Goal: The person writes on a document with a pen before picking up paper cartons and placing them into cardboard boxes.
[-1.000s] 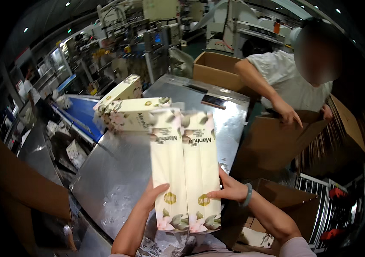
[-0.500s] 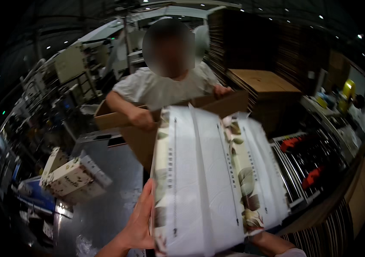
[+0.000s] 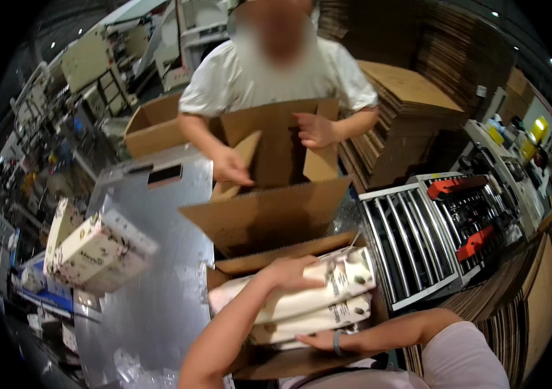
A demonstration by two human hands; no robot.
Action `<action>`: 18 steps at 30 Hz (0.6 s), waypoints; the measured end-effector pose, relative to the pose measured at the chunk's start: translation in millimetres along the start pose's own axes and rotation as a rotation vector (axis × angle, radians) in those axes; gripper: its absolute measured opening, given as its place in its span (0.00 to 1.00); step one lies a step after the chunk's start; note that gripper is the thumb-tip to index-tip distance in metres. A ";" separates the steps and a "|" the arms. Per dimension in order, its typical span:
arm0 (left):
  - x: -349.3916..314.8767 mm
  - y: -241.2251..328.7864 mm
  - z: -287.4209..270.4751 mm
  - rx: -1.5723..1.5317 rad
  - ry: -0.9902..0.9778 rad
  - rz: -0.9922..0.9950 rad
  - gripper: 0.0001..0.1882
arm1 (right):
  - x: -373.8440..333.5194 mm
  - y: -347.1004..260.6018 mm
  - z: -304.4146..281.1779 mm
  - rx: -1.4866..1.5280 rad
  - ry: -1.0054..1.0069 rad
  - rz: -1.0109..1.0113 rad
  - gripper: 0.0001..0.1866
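Two cream tissue packs with a leaf print, a far pack (image 3: pixel 347 272) and a near pack (image 3: pixel 308 327), lie side by side in an open cardboard box (image 3: pixel 276 371) close to my body. My left hand (image 3: pixel 292 275) rests on the far pack, its fingers stretched out across the wrapper. Against the near pack lies my right hand (image 3: pixel 324 340), with a band at the wrist; its visible fingers are extended and part of it is hidden. Neither hand is wrapped round a pack. The box's bottom is out of sight under the packs.
Across from me a person in white has both hands over another open cardboard box (image 3: pixel 276 152). Floral packs (image 3: pixel 104 249) stand on the left of the metal table (image 3: pixel 172 240). A dark phone-like slab (image 3: pixel 164 176), a roller conveyor (image 3: pixel 409 240) and stacked cardboard (image 3: pixel 406 97) surround the area.
The tissue packs have gone from being held up before me down into the near box. My hands now lie on them. The person opposite has let go of the carton edge.
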State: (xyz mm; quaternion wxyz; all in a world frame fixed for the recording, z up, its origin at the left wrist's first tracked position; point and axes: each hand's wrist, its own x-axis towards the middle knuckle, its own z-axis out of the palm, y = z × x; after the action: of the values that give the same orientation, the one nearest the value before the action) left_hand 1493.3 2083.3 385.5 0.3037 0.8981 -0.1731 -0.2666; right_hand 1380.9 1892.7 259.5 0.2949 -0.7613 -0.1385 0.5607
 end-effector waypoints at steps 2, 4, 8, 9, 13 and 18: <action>38.4 -35.0 30.8 0.072 0.039 -0.217 0.32 | 61.7 24.5 8.2 -0.088 0.024 0.232 0.48; 46.5 -69.2 74.3 0.222 0.179 -0.392 0.26 | 47.2 -18.0 -8.1 -0.048 0.210 0.256 0.50; 33.8 -89.7 160.4 0.214 0.273 -0.459 0.21 | 62.1 3.3 -54.4 -0.383 0.078 0.355 0.27; 24.8 -87.8 167.8 0.147 0.257 -0.492 0.20 | 59.5 10.8 -62.2 -0.521 0.183 0.267 0.26; 9.6 -118.4 215.3 0.108 -0.314 -0.573 0.23 | 57.5 3.0 -82.8 -0.657 0.411 0.091 0.24; 23.3 -101.6 192.7 0.051 -0.370 -0.412 0.26 | 109.4 47.2 -80.9 -0.535 0.499 0.128 0.26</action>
State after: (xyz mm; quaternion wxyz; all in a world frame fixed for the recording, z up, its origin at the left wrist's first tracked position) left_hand 1414.4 2061.7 182.2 0.1838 0.8576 -0.0461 -0.4781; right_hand 1487.3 1891.0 162.5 0.0743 -0.9318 -0.1562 0.3190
